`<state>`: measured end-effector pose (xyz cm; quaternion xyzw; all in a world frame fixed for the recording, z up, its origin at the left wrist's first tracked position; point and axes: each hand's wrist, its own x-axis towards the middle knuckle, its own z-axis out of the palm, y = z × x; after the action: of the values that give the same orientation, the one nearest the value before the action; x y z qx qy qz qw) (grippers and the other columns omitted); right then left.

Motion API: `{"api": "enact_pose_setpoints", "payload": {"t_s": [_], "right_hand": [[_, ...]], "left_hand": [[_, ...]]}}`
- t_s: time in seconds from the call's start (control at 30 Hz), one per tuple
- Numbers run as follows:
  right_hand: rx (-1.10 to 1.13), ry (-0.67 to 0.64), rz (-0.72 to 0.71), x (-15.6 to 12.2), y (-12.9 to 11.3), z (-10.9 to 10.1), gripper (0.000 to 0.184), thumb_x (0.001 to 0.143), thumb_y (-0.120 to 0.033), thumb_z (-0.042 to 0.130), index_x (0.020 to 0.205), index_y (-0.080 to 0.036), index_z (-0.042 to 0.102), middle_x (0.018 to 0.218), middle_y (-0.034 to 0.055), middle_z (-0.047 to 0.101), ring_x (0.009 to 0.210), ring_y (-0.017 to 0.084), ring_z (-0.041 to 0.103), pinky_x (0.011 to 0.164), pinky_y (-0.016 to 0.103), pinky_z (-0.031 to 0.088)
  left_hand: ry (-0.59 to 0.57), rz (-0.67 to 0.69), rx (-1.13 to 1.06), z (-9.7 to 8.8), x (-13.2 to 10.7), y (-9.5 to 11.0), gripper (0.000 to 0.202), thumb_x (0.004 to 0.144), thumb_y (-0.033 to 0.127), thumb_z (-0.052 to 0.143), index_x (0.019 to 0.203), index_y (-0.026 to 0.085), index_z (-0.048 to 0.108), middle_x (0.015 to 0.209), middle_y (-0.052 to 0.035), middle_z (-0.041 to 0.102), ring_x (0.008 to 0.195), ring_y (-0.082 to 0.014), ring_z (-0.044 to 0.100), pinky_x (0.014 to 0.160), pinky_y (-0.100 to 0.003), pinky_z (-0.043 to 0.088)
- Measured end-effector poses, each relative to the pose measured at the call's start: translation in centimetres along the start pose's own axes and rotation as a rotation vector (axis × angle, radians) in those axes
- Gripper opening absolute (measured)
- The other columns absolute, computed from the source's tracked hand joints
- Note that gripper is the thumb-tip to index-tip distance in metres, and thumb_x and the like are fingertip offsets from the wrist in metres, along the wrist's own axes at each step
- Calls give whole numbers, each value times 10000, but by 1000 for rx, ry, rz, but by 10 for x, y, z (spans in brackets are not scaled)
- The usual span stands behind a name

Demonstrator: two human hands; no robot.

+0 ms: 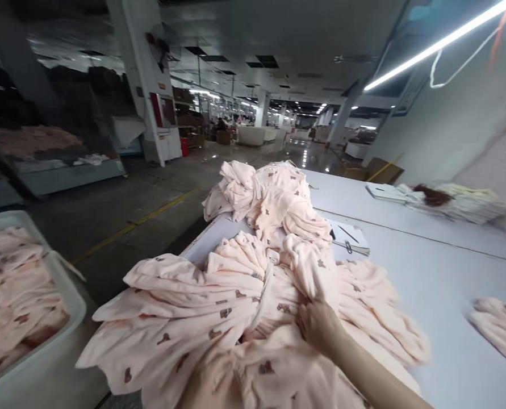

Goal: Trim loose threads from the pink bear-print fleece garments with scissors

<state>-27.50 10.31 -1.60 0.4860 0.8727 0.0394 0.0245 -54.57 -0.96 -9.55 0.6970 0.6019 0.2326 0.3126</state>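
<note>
A big heap of pale pink fleece garments (235, 307) with small brown prints lies on the white table (440, 272). My right hand (318, 325) reaches into the heap from the lower right, its fingers closed on a fold of one pink garment. At the bottom edge a blurred, fabric-covered shape (205, 386) may be my left hand; its fingers do not show. A second mound of the same pink garments (270, 199) sits farther back on the table.
A white bin (67, 295) with more pink garments stands at the left. A clipboard with a pen (348, 236) lies behind the heap. One pink piece (502, 329) lies at the right edge, folded stacks (457, 201) at the far right. Floor drops off left of the table.
</note>
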Motion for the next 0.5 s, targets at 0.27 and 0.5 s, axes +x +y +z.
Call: {"api": "enact_pose_setpoints", "payload": {"t_s": [0.27, 0.5], "right_hand": [[69, -3, 429, -31, 46, -28, 313, 881, -258, 429, 678, -182, 655, 748, 85, 706, 720, 240, 657, 899, 518, 372], [167, 175, 338, 3, -32, -23, 319, 814, -177, 538, 1113, -266, 605, 1008, 25, 714, 970, 197, 636, 962, 352, 380]], "left_hand": [[-148, 150, -16, -11, 61, -3, 341, 806, 217, 498, 1115, 220, 644, 1144, -70, 687, 1050, -189, 631, 934, -279, 491], [-246, 253, 63, -21, 81, 5, 324, 741, 164, 548, 1030, 221, 683, 975, -49, 758, 877, -195, 703, 786, -249, 557]]}}
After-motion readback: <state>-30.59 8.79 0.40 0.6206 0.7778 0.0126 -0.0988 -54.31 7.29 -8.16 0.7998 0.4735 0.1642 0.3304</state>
